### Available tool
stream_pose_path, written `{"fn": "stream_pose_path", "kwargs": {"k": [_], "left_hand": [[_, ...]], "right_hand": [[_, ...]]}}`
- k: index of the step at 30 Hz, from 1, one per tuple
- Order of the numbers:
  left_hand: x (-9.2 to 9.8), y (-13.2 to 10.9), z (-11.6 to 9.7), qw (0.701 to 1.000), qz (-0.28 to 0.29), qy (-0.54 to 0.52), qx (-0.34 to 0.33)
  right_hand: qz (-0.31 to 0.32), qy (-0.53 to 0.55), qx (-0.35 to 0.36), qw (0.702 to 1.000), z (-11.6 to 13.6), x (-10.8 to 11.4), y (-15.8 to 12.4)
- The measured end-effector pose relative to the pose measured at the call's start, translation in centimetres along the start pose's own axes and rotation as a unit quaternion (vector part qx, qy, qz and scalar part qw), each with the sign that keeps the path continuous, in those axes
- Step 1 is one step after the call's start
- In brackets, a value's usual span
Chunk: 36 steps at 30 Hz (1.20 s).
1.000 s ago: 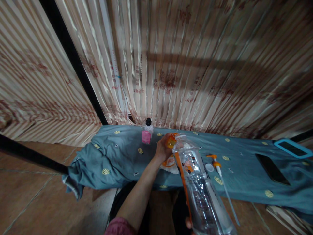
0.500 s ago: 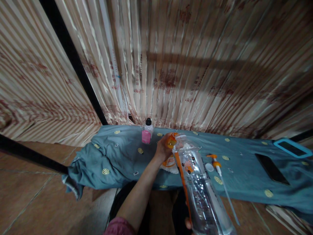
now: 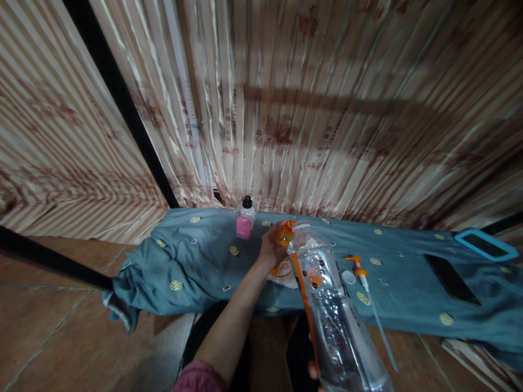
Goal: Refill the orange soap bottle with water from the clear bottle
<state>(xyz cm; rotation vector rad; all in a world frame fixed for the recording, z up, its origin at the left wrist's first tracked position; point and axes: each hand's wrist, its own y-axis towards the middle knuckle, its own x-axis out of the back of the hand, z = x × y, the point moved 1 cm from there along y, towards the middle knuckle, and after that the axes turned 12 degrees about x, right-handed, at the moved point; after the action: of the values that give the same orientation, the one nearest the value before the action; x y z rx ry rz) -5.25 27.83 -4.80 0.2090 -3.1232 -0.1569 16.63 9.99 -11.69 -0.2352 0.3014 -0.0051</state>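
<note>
Our left hand (image 3: 273,247) pinches the orange cap (image 3: 285,236) at the mouth of the clear plastic bottle (image 3: 327,305), apparently empty. Right hand (image 3: 314,372), mostly hidden, grips its base. Just beyond the left grip a small pink-labelled bottle (image 3: 245,219) stands on the table (image 3: 204,261).

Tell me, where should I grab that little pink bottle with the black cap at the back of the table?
Probably around its pink body, below the black cap, coming from the front. The small pink bottle stands upright on the blue cloth, with the curtain close behind it, so the near side is the open one. The left hand at the big clear bottle is nearest.
</note>
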Motion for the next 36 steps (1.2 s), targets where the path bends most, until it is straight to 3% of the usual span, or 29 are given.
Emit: {"fn": "stream_pose_path", "kwargs": {"k": [4, 11, 22, 29, 36], "left_hand": [[-0.1, -0.1, -0.1, 1.000, 0.000, -0.012, -0.011], [-0.1, 0.0, 0.0, 1.000, 0.007, -0.023, 0.000], [0.1, -0.3, -0.8, 1.000, 0.003, -0.007, 0.005], [0.1, -0.2, -0.4, 1.000, -0.004, 0.008, -0.009], [0.1, -0.1, -0.4, 1.000, 0.002, 0.017, -0.002]], "right_hand": [[0.039, 0.023, -0.091, 0.995, -1.0, 2.8, 2.8], [0.089, 0.063, -0.181, 0.977, -2.8, 4.7, 0.9], [0.109, 0.101, -0.205, 0.968, -3.6, 5.6, 1.1], [0.156, 0.107, -0.254, 0.949, -3.5, 6.2, 1.9], [0.156, 0.119, -0.227, 0.954, -3.4, 5.8, 1.4]]}}
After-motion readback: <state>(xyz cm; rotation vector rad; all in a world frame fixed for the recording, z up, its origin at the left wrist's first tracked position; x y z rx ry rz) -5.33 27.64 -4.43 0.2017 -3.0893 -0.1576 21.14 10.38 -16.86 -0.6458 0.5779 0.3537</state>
